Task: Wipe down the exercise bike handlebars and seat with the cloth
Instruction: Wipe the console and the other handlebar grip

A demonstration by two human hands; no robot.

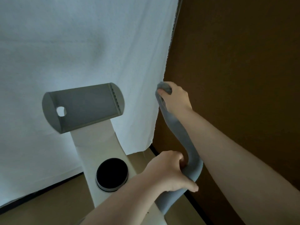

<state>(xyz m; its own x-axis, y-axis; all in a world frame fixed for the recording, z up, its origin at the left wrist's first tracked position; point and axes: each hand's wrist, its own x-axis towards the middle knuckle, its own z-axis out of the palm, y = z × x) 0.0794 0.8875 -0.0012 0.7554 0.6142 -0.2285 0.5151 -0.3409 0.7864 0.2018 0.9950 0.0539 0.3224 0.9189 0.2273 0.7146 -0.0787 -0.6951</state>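
Basically, right hand point(174, 99) wraps the grey handlebar point(181, 133) tip, left hand point(168, 172) grips its lower bend; cloth not discernible, seat out of frame.

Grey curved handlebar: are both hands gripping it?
Yes, the right hand grips the grey curved handlebar at its top and the left hand lower down.

Both arms reach forward — right hand point(174, 98) fingers curled high, left hand point(168, 172) curled low
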